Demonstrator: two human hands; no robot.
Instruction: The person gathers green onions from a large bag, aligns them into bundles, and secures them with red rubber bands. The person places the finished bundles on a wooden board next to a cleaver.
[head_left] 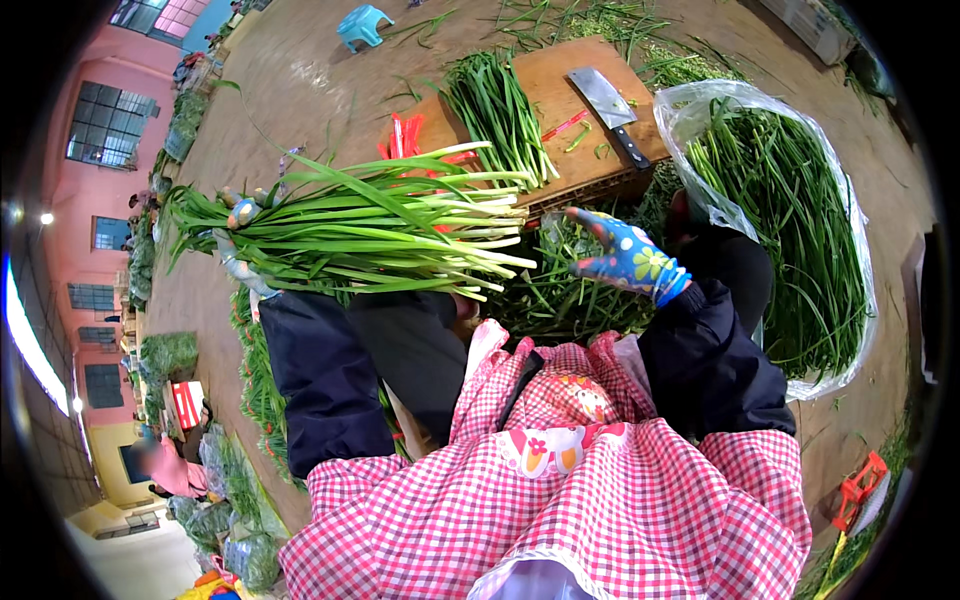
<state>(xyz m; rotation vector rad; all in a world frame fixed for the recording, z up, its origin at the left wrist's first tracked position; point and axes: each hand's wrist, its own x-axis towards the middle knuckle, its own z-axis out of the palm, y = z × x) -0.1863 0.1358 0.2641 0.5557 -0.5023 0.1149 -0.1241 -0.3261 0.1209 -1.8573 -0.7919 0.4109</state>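
- Now the left hand point(243, 240), gloved, wraps its fingers around a big bundle of green onions point(380, 232), held level above the lap.
- Meanwhile the right hand point(628, 255), in a blue flowered glove, hovers just beside the bundle's pale ends, fingers spread, holding nothing.
- Behind, a cleaver point(610, 108) lies on the wooden board point(560, 150) beside more greens.

Bare board strip point(560, 85) between cut bunch point(497, 115) and cleaver point(610, 108), plastic bag point(800, 200) walls right.

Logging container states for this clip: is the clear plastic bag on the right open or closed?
Open. The clear plastic bag has its mouth spread wide, with long green chives lying exposed inside it.
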